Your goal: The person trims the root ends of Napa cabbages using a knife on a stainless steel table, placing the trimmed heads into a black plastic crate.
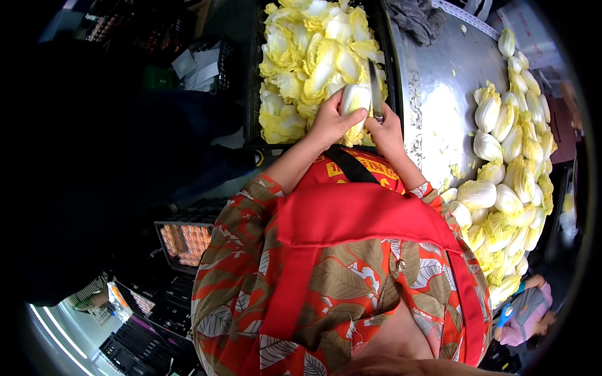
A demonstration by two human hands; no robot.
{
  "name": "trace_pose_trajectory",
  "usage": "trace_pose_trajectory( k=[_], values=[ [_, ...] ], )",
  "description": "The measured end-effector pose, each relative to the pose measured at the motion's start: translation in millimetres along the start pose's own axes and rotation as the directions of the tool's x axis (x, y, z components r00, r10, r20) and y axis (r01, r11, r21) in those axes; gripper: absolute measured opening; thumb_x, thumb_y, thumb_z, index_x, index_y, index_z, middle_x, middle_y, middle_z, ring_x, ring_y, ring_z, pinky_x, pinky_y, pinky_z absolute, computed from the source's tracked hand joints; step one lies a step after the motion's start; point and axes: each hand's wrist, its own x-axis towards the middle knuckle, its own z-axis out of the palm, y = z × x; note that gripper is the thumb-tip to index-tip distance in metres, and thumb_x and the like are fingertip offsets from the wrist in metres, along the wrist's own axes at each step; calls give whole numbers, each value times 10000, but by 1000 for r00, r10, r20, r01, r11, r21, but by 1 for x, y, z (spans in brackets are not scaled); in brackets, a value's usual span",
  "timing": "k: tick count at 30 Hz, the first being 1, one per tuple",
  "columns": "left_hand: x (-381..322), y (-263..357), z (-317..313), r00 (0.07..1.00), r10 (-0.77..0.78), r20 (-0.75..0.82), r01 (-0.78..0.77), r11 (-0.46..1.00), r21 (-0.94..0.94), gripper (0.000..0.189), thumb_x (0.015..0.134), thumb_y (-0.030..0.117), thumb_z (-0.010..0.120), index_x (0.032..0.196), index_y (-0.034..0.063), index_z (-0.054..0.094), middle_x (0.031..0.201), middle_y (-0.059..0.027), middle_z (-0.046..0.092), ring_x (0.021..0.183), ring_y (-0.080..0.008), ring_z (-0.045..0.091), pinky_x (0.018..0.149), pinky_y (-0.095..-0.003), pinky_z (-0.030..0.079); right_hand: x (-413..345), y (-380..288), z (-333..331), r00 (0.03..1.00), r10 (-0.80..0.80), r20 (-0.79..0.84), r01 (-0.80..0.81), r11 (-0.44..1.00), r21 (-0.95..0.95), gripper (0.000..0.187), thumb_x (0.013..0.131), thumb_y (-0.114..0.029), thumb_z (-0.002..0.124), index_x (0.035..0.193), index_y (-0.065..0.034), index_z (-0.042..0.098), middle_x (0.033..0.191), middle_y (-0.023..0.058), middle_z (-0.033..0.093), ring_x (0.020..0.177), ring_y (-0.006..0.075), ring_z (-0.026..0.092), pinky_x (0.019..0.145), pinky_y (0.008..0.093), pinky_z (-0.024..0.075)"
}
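Note:
A small trimmed napa cabbage (355, 99) stands nearly upright over the crate, its white base pointing away from me. My left hand (330, 120) grips it from the left side, thumb across its front. In my right hand (388, 131) is a knife (375, 89), its blade pointing away from me along the cabbage's right side. The right thumb is close to the cabbage's lower right; I cannot tell whether it touches. Beneath both hands, loose yellow-white cabbage leaves (324, 61) fill a black plastic crate (253, 117).
To the right is a metal worktable (437, 89) with many napa cabbages (512, 188) piled along its far side. A grey cloth (417, 19) lies at its back. Crates (186, 242) stand at lower left. Another person (524, 312) is at lower right.

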Motion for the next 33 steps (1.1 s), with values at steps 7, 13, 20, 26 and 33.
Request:
trace_pose_trajectory(
  k=[7,13,20,26,33],
  values=[
    [5,-8,4,1000,-5,26,3,997,76,506,811,169,678,1231,-3,453,1093,-62,565,976,-123,538,838,-276,452,-5,-2,-8,999,11,-47,-11,1000,-2,327,762,-55,561,1078,31,555,758,49,600,578,79,520,495,224,421],
    [0,2,-4,993,120,-13,-116,982,152,429,770,140,690,1128,-4,502,1027,-76,594,916,-129,568,788,-272,468,-5,-19,3,986,-168,-10,162,963,-217,421,778,-90,595,1180,15,531,794,139,625,671,154,588,646,286,484],
    [-1,0,-14,996,89,9,-88,953,289,490,777,104,664,1203,-17,455,1101,-100,569,984,-151,550,849,-286,441,-4,-21,1,996,-90,-24,83,969,-233,432,757,-136,591,1164,1,551,761,166,622,647,177,603,639,291,487],
    [-10,15,-23,992,-103,74,105,994,-16,555,786,114,645,1272,-2,404,1182,-86,518,1068,-167,505,912,-292,407,-4,-37,-13,949,275,152,-287,956,65,357,748,-136,593,1062,34,581,665,34,554,575,108,501,514,261,416],
    [-9,21,-25,968,-180,177,236,893,-383,634,815,137,585,1363,43,281,1253,-105,458,1157,-203,455,985,-340,370,12,-2,-15,991,-127,-50,110,960,-258,425,771,-199,666,1126,9,561,857,87,621,747,131,571,691,282,467]
  ],
)
